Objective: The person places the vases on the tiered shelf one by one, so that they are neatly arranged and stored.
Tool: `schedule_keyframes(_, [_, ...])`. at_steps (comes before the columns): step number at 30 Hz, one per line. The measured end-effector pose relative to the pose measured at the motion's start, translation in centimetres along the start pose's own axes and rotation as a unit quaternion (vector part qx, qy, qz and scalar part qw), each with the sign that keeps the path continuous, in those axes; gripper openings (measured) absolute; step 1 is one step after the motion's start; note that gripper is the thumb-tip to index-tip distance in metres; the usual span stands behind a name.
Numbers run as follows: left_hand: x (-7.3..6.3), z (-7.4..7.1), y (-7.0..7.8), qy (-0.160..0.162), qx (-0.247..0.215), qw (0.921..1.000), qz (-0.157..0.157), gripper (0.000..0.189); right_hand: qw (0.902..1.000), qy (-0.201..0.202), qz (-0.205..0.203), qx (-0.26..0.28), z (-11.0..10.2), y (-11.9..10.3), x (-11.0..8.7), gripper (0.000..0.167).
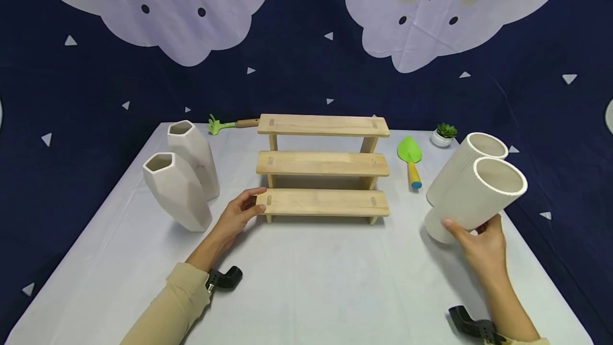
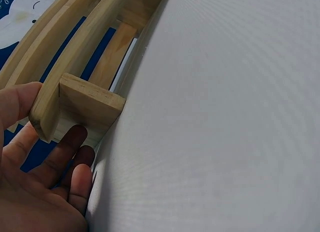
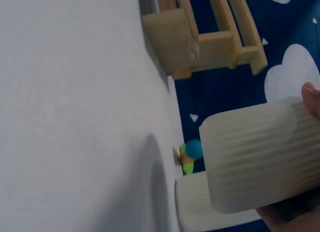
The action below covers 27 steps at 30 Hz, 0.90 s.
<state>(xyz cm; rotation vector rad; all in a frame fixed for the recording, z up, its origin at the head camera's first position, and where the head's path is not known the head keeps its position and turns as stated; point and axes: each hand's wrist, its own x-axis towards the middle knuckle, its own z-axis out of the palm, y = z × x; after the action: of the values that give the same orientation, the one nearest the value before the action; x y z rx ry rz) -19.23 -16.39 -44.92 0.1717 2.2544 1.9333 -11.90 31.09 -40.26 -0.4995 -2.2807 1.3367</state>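
Note:
A three-tier wooden shelf stand (image 1: 325, 202) stands mid-table. My left hand (image 1: 235, 220) holds the left end of its lowest step, the thumb on top and the other fingers around and below the board end (image 2: 45, 114) in the left wrist view. On the right, my right hand (image 1: 483, 252) grips a white cylindrical vase (image 1: 471, 201) near its lower part. That vase leans to the right, its ribbed side (image 3: 260, 154) showing in the right wrist view, with its base raised over the cloth. A second white cylindrical vase (image 1: 447, 169) stands just behind and is partly hidden by it.
Two white faceted vases (image 1: 179, 190) stand at the left. A green hand rake (image 1: 230, 125) lies at the back, behind the stand's left end. Right of the stand lie a green trowel (image 1: 410, 156) and a small potted succulent (image 1: 442, 136). A dark blue cloth hangs behind the table.

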Motion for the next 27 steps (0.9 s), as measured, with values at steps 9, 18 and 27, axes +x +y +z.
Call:
schedule_keyframes(9, [-0.1,0.1,0.2,0.002,0.006,1.0000,0.003,0.049,0.9979,-0.049,-0.028,0.031,1.1,-2.4,-0.7,0.076])
schedule_keyframes(18, [-0.3,0.2,0.1,0.003,-0.004,0.9999,0.014,0.048,0.9944,-0.084,-0.050,0.039,2.8,-4.3,-1.4,0.077])
schedule_keyframes(27, [-0.3,0.1,0.0,0.009,0.000,0.9999,0.011,0.048,0.9859,-0.114,-0.091,0.082,4.5,-5.7,-1.8,0.078])
